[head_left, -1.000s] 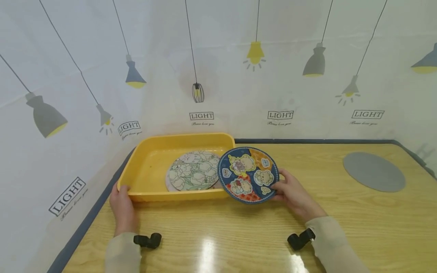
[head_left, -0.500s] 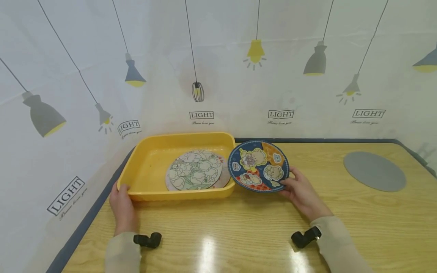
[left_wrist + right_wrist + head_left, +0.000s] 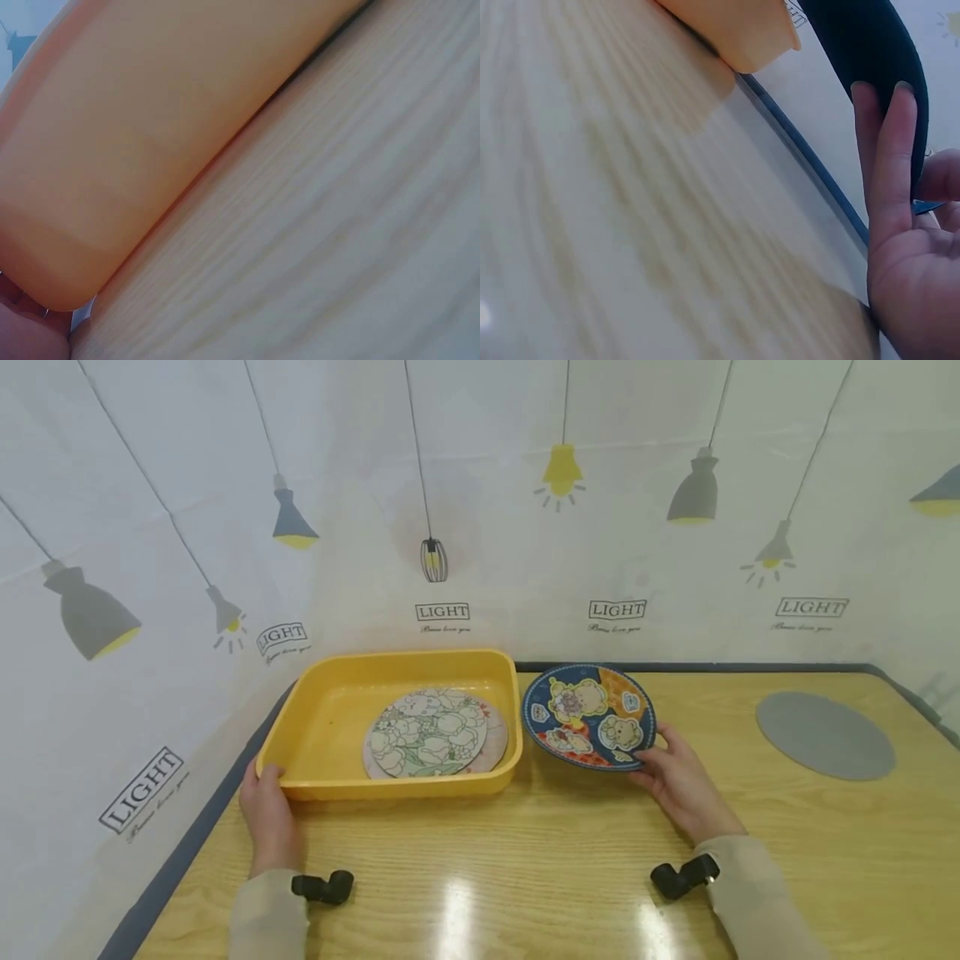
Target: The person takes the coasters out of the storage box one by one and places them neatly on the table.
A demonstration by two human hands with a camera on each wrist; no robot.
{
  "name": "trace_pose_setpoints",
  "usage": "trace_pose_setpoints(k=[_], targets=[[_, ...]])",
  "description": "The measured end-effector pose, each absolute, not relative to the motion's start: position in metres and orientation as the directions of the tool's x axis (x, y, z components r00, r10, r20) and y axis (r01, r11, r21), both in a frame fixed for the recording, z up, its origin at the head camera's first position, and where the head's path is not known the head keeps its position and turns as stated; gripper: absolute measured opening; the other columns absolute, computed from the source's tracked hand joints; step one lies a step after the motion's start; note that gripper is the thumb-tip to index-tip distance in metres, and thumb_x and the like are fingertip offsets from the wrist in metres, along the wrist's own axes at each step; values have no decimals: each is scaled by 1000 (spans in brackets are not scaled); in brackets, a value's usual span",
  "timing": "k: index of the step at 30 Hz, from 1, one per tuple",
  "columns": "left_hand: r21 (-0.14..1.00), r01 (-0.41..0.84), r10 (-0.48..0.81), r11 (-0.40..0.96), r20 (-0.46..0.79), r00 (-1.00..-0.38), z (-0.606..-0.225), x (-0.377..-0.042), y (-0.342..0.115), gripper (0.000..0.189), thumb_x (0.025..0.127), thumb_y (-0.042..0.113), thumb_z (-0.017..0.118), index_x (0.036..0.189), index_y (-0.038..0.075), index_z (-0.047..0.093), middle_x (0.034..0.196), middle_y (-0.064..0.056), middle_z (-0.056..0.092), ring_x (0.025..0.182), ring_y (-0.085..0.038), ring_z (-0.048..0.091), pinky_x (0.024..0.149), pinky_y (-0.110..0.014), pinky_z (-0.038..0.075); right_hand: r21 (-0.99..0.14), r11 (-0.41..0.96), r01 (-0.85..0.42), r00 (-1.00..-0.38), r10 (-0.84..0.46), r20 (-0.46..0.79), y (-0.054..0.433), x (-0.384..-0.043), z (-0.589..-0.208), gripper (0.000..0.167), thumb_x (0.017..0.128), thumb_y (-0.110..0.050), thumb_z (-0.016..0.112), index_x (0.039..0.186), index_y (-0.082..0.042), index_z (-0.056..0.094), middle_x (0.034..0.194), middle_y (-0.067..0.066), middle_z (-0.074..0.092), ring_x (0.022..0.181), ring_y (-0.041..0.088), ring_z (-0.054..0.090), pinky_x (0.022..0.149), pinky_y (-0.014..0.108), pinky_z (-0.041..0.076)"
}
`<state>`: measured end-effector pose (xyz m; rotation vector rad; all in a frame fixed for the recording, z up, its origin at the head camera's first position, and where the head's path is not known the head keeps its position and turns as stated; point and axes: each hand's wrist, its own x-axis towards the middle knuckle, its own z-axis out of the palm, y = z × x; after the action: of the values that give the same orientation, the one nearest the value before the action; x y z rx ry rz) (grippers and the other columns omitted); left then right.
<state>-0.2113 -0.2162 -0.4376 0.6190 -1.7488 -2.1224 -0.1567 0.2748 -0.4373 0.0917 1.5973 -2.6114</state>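
My right hand (image 3: 678,781) pinches the edge of a round dark blue mat (image 3: 588,718) printed with bears, holding it tilted just right of the yellow tray (image 3: 397,788). In the right wrist view the mat's black underside (image 3: 874,52) shows, with two fingers (image 3: 896,150) lying flat against it. My left hand (image 3: 270,818) grips the tray's front left corner, thumb at the rim; its fingers are mostly hidden behind the corner. Inside the tray, a round mat with a flower and rabbit line drawing (image 3: 431,735) overlaps a pinkish round mat (image 3: 495,743).
A plain grey round mat (image 3: 825,735) lies on the wooden table (image 3: 480,860) at the right. A dark strip (image 3: 720,667) runs along the table's back edge. Behind it hangs a white cloth (image 3: 517,527) printed with lamps.
My right hand has carried the bear mat rightward and slightly back, from overlapping the tray's right side to beside it. More of the pinkish mat shows. The left hand stays on the tray.
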Motion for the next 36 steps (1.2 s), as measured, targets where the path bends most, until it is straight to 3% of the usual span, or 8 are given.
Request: trace_pose_setpoints(k=[9, 36], targets=[[983, -33, -498, -182, -121, -859, -435, -209, -217, 45, 88, 15, 34, 132, 19, 42, 131, 0, 40, 115, -15, 40, 95, -27, 31, -864, -500, 47, -999, -23, -42, 286, -155, -442, 38, 90, 7, 38, 123, -11, 31, 100, 9, 56, 84, 16, 60, 69, 26, 49], [980, -24, -491, -198, -120, -863, -436, -208, -215, 44, 89, 15, 34, 132, 18, 41, 131, 0, 39, 115, -15, 40, 93, -26, 33, -822, -569, -26, -998, 57, -8, 314, -150, -446, 46, 90, 7, 39, 130, -12, 26, 102, 8, 54, 81, 14, 60, 69, 25, 49]])
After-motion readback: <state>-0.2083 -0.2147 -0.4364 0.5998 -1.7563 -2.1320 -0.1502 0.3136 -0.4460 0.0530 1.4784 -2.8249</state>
